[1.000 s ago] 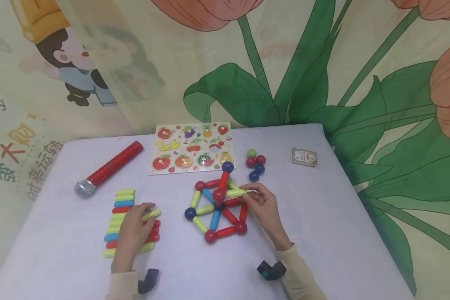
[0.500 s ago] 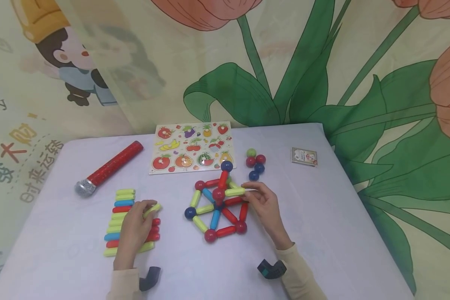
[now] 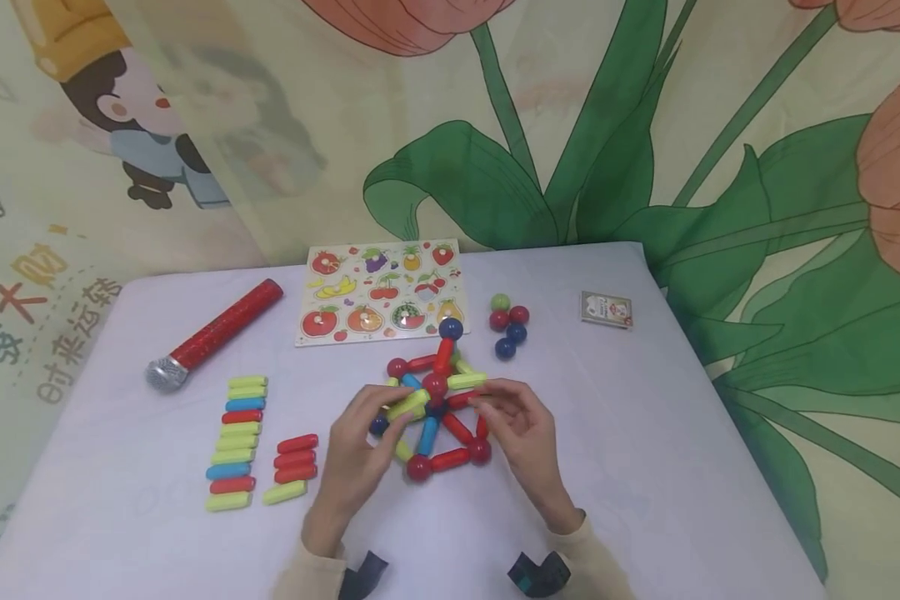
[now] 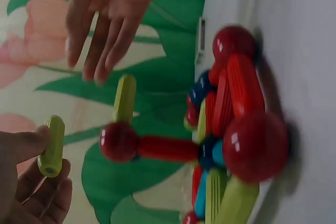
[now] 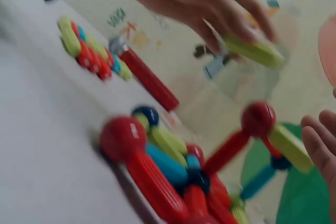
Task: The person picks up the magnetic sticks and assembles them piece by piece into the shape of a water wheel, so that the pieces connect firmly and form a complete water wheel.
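Note:
My left hand (image 3: 356, 450) pinches a yellow-green magnetic stick (image 3: 408, 405) between thumb and fingers, raised over the left part of a wheel-shaped frame of sticks and balls. From the frame's dark blue hub (image 4: 206, 151) a red stick (image 4: 167, 148) rises to a red ball (image 3: 435, 385). Another yellow-green stick (image 4: 125, 98) juts from that ball towards my right hand (image 3: 525, 433). In the left wrist view, the right hand's fingers are extended and apart from this stick's end. A second red stick leads from the upper ball area to a blue ball (image 3: 451, 329). My left hand hides part of the frame.
Two columns of loose sticks (image 3: 230, 472) lie at left, behind them a red toy microphone (image 3: 221, 329). A fruit puzzle board (image 3: 382, 292), several loose balls (image 3: 499, 320) and a small card box (image 3: 606, 309) are towards the back. A printed cloth hangs behind the table.
My left hand has carried a yellow-green stick from the loose sticks rightward to the frame. My right hand has let go of the stick on the red ball and shifted slightly down.

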Tool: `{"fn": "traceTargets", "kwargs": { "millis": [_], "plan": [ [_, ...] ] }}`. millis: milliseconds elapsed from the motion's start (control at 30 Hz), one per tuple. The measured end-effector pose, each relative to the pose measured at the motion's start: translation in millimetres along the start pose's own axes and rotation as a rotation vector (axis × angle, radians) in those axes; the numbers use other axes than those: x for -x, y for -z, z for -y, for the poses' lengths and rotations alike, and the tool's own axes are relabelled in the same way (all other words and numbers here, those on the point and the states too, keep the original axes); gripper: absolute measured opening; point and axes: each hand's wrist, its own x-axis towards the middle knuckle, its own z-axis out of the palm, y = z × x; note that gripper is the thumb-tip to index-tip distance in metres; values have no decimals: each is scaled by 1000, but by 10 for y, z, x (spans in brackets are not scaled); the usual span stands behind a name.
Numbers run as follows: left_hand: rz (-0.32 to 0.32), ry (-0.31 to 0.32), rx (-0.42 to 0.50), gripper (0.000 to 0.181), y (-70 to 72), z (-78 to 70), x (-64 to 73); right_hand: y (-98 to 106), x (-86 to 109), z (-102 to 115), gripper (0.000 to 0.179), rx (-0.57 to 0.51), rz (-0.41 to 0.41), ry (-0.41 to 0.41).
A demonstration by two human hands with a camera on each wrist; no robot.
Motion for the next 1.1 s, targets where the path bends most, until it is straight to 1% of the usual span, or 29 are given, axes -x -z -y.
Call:
{"fn": "traceTargets", "kwargs": {
  "millis": [67, 133, 200, 267, 367, 433, 567, 633, 733, 800, 900, 1000, 1100],
  "plan": [
    [23, -39, 53, 44, -132, -108, -22, -83, 29, 27, 34, -65, 63, -6],
    [39, -59, 96, 43, -249, -179, -29, -143, 48, 32, 35, -118, 85, -23],
    [49, -69, 126, 41, -332, -216, -35, -174, 56, 35, 34, -144, 64, -40],
    [46, -69, 130, 41, -375, -213, -31, -166, 55, 42, 32, -123, 22, -40],
    [22, -37, 92, 41, -354, -136, -11, -66, 10, 11, 30, -10, -54, 1],
    [-15, -6, 45, 42, -309, -51, 18, 39, -44, -47, 30, 73, -104, 37],
    [-77, 82, -20, 40, -225, 124, 89, 238, -160, -247, 31, 241, -139, 84],
    [-89, 129, -35, 36, -199, 180, 123, 289, -203, -340, 32, 323, -122, 91],
    [-81, 172, -43, 33, -187, 228, 156, 303, -240, -431, 34, 440, -70, 99],
    [-78, 178, -36, 34, -189, 226, 153, 285, -254, -465, 38, 518, -18, 106],
    [-63, 159, -37, 38, -218, 204, 112, 250, -260, -491, 43, 616, 50, 102],
    [-26, 146, -53, 45, -263, 164, 30, 231, -255, -505, 46, 642, 79, 79],
    [20, 148, -44, 51, -319, 131, -62, 248, -245, -527, 44, 580, 58, 46]
  ]
}}
